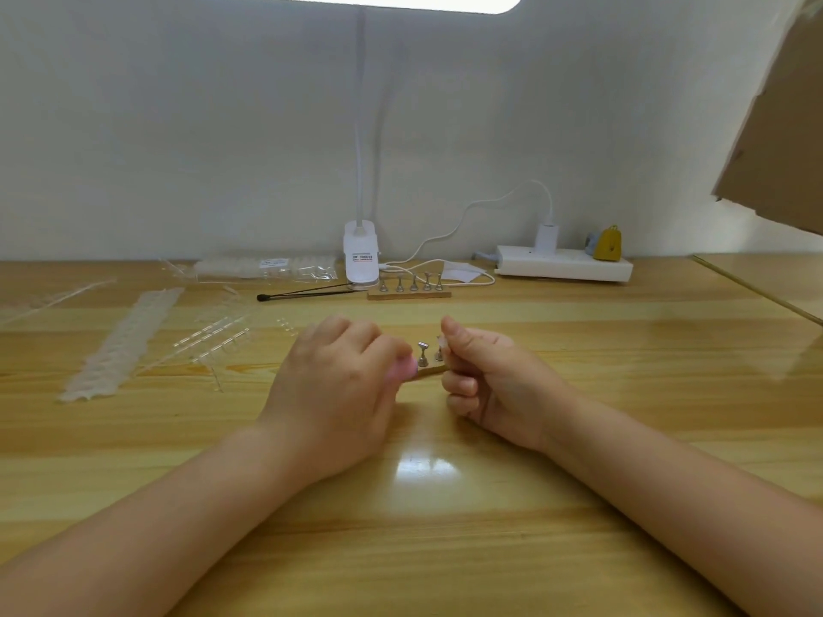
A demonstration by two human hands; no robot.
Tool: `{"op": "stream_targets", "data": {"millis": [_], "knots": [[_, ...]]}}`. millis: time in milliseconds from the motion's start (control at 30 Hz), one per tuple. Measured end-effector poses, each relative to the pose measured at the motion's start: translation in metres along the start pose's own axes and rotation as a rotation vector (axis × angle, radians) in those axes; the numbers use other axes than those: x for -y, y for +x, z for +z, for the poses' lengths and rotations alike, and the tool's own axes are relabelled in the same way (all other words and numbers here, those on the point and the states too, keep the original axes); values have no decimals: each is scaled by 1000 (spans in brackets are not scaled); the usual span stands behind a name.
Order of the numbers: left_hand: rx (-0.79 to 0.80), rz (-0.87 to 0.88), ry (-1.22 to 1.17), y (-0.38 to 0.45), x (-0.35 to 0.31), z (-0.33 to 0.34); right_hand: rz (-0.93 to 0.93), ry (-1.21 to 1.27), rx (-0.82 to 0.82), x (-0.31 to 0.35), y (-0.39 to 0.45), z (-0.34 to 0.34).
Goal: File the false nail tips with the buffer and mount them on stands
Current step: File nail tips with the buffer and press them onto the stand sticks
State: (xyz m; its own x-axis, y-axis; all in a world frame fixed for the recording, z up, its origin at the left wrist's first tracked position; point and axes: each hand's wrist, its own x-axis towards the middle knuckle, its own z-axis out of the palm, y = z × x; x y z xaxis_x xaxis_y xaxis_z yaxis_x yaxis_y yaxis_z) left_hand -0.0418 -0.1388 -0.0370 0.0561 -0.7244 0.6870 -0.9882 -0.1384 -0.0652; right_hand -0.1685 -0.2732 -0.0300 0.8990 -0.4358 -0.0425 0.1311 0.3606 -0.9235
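Observation:
My left hand (338, 385) curls round a pink buffer (403, 368), of which only the end shows past my fingers. My right hand (485, 380) pinches a clear false nail tip (441, 342) between thumb and forefinger, just above a small metal stand (438, 354). A second metal stand (422, 353) rises bare between the two hands. Both stands sit on a wooden strip (429, 371) that my hands mostly hide. Farther back, a second wooden strip (409, 295) carries several bare metal stands (412, 282).
Clear strips of nail tips (122, 345) and loose plastic pieces (218, 338) lie at the left. A clip lamp (360, 256), a black brush (307, 295), a bag of tips (267, 268), a power strip (563, 262) and a yellow charm (608, 244) line the wall. Cardboard (775, 126) overhangs at the right.

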Motion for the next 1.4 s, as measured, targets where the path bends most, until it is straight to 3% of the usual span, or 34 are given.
{"op": "stream_targets", "data": {"millis": [100, 233, 433, 600, 733, 900, 1400], "knots": [[103, -118, -142, -1, -1, 1, -18, -38, -29, -1, 1, 0], [-5, -261, -548, 0, -9, -1, -29, -142, -5, -3, -1, 2], [-59, -303, -668, -2, -17, -1, -57, -243, 1, -7, -2, 6], [-68, -310, -548, -3, -14, 1, -133, -387, -188, -9, -3, 8], [-13, -393, -351, -1, -5, 6, -423, -960, -451, -6, -4, -3], [106, -570, -362, -1, 1, 10, -540, -1534, -486, -8, -2, -12], [136, -524, -420, 1, -7, 10, -460, -1870, -451, -11, 9, -12]]}}
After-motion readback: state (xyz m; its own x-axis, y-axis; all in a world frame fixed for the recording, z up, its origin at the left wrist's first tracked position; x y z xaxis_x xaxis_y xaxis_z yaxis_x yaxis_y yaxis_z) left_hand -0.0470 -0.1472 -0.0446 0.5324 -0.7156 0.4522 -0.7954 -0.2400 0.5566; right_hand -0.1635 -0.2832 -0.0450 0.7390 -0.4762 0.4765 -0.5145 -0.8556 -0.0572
